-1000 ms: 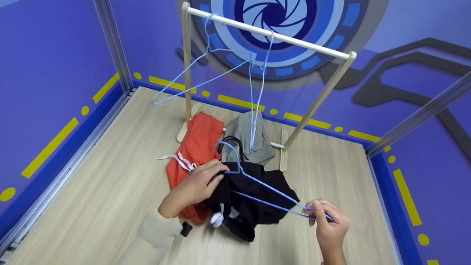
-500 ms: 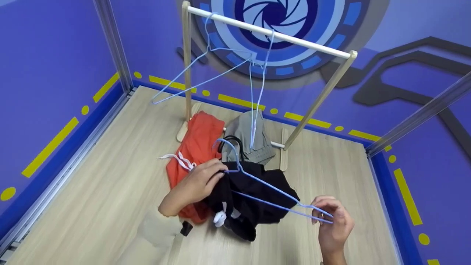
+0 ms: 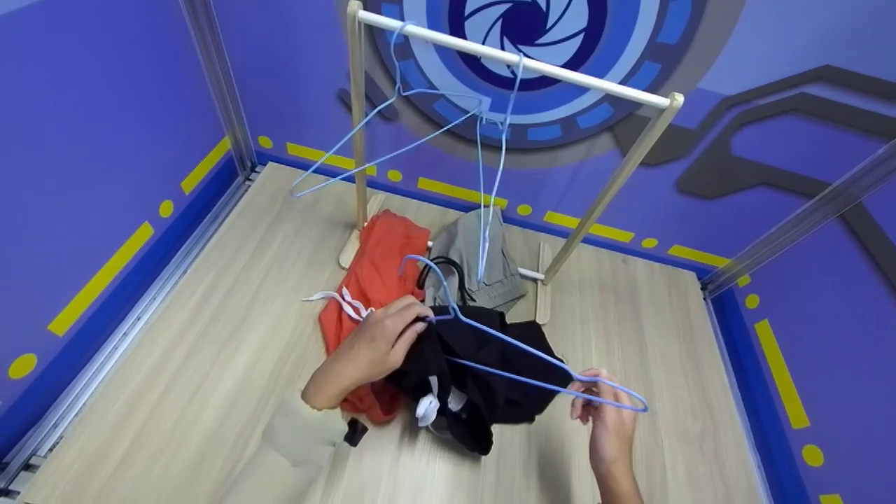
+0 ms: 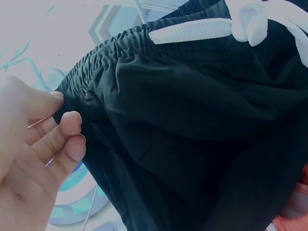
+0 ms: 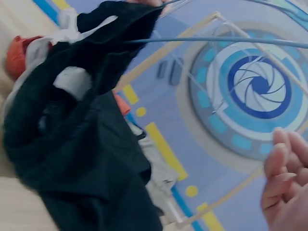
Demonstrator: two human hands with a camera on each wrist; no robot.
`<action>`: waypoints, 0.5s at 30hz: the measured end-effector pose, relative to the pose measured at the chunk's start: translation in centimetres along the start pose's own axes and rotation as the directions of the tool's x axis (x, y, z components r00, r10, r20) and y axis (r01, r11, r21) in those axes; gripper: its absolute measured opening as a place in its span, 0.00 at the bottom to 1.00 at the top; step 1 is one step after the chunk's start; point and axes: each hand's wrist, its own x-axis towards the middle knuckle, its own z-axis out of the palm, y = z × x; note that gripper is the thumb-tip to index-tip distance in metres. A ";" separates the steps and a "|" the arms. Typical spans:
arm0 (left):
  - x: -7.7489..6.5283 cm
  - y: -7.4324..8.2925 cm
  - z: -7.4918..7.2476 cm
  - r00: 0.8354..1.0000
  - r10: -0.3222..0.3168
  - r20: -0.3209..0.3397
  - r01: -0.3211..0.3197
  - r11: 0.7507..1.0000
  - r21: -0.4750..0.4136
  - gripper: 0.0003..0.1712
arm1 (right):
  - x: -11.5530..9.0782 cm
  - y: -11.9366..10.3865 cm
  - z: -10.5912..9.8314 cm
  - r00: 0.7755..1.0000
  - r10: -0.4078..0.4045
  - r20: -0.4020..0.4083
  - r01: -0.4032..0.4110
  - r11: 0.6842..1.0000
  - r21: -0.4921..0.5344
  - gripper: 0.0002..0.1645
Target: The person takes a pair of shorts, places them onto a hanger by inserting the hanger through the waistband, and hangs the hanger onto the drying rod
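Note:
Black shorts (image 3: 490, 371) with a gathered waistband and white drawstring hang from my left hand (image 3: 378, 343), whose thumb and fingers pinch the waistband at one side, as the left wrist view (image 4: 41, 134) shows. A blue wire hanger (image 3: 514, 339) has its left end inside the waist, hidden by cloth and hand. Its hook points up and its right end sticks out of the shorts. My right hand (image 3: 609, 413) is at that right end, fingers loosely bent. In the right wrist view, the fingers (image 5: 279, 159) hold nothing and the hanger wire passes above them.
Orange clothing (image 3: 385, 266) with a white cord and grey clothing (image 3: 469, 245) with black cords lie on the wooden floor. Behind stands a wooden rack (image 3: 588, 80) with two blue hangers (image 3: 350, 136) on its bar. Blue-purple walls enclose the sides and back.
My right hand has let go of the hanger's right end and shifted left along it. My left hand keeps its pinch on the shorts and has barely moved.

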 end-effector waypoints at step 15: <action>0.3 0.3 0.2 1.000 0.000 -0.014 0.000 1.000 -0.014 0.09 | -2.9 6.7 1.9 0.906 0.320 0.275 -0.171 0.875 -0.453 0.14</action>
